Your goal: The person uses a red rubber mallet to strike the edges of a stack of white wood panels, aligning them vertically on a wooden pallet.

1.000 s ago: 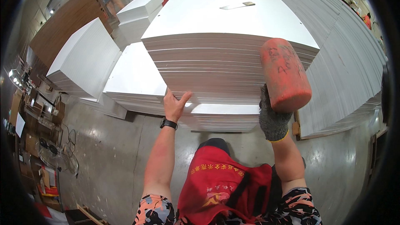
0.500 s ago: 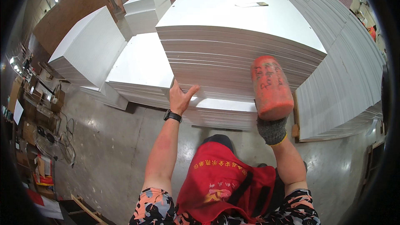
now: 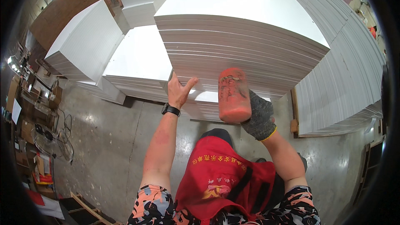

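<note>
Lowered: one red block (image 3: 234,95), two hands.

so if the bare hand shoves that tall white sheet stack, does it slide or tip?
Probably neither as a block: the sheet stack looks wide, tall and dense, so likely heavy. Its stepped front edges suggest single sheets could slide. The left hand presses only its lower layers.

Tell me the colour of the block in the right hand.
Reddish-orange, seen in the head view: the block is gripped by the grey-gloved right hand.
</note>
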A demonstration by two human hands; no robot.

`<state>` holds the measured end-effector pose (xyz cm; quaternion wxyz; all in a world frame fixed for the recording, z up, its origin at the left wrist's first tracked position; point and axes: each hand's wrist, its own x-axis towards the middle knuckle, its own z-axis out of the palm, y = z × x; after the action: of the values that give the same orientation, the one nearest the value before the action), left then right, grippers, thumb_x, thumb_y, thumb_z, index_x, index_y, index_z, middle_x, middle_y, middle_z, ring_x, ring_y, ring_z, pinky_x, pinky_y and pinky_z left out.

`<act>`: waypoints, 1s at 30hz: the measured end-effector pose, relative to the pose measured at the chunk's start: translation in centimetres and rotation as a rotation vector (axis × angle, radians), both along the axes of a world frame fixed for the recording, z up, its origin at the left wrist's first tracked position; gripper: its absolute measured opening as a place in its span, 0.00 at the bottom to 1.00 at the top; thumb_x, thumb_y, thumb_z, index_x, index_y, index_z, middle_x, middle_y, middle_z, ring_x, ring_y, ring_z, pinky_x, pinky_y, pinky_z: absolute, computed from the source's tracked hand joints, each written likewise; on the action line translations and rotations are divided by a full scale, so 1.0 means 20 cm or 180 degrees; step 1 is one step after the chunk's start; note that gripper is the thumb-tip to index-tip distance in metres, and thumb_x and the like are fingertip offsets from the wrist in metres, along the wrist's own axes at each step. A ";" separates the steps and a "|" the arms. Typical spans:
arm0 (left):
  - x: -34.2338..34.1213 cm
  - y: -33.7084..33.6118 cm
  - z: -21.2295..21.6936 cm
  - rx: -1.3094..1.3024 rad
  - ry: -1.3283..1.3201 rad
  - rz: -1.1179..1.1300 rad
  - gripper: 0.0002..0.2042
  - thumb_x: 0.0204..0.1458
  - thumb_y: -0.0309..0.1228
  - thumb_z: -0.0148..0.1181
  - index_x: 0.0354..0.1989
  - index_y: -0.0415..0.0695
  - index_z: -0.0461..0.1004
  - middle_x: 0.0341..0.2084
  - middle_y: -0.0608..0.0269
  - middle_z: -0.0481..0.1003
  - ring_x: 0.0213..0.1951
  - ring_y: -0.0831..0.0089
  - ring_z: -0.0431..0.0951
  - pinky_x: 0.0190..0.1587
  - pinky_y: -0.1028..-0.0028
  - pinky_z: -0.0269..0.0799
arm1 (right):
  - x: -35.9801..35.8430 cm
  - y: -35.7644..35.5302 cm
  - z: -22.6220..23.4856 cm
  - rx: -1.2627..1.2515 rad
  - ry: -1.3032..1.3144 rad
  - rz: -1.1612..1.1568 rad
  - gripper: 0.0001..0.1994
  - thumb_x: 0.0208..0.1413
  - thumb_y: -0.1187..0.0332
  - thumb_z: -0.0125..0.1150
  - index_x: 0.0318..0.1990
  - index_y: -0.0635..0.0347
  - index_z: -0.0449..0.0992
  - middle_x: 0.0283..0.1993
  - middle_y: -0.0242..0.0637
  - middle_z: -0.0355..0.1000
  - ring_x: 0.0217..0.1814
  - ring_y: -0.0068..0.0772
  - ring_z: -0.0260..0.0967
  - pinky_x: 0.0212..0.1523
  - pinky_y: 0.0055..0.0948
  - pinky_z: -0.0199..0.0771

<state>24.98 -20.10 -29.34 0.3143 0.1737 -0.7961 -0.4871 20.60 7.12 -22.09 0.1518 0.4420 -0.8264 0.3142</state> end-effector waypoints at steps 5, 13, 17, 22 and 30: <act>-0.02 0.03 0.00 0.0085 0.0035 -0.0035 0.33 0.44 0.49 0.68 0.50 0.35 0.67 0.38 0.49 0.78 0.41 0.62 0.79 0.45 0.67 0.73 | -0.05 0.00 -0.11 0.0113 -0.0141 -0.0381 0.25 0.41 0.67 0.66 0.51 0.57 0.71 0.39 0.45 0.76 0.38 0.51 0.74 0.38 0.42 0.75; -0.01 0.00 -0.03 0.0089 0.0198 -0.0014 0.29 0.45 0.44 0.69 0.49 0.35 0.68 0.37 0.51 0.79 0.39 0.63 0.79 0.44 0.68 0.73 | -0.02 0.00 -0.05 0.0296 -0.0117 -0.0258 0.25 0.43 0.67 0.64 0.52 0.58 0.71 0.39 0.45 0.76 0.38 0.51 0.74 0.38 0.43 0.75; -0.03 0.02 -0.02 0.0081 0.0098 0.0005 0.28 0.45 0.43 0.69 0.48 0.35 0.68 0.37 0.50 0.78 0.39 0.63 0.79 0.44 0.68 0.73 | -0.04 0.04 -0.11 0.0242 -0.0100 -0.0354 0.23 0.45 0.64 0.64 0.50 0.55 0.69 0.35 0.45 0.76 0.34 0.51 0.75 0.34 0.45 0.74; -0.02 0.00 -0.04 0.0025 0.0192 0.0055 0.29 0.44 0.44 0.69 0.47 0.35 0.69 0.36 0.50 0.78 0.38 0.63 0.79 0.44 0.68 0.72 | -0.03 0.04 -0.11 0.0391 -0.0348 -0.0361 0.22 0.44 0.68 0.63 0.51 0.56 0.71 0.38 0.45 0.76 0.37 0.53 0.74 0.38 0.44 0.74; -0.02 -0.01 -0.05 0.0008 0.0095 0.0057 0.31 0.44 0.49 0.69 0.47 0.34 0.69 0.38 0.50 0.78 0.39 0.63 0.78 0.44 0.68 0.72 | 0.05 -0.01 -0.17 0.1020 -0.0386 0.0006 0.15 0.51 0.63 0.57 0.45 0.56 0.69 0.31 0.43 0.75 0.32 0.50 0.75 0.32 0.46 0.74</act>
<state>24.65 -20.23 -30.34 0.3303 0.1738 -0.7891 -0.4878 21.56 6.97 -25.42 0.0289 0.4416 -0.8731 0.2047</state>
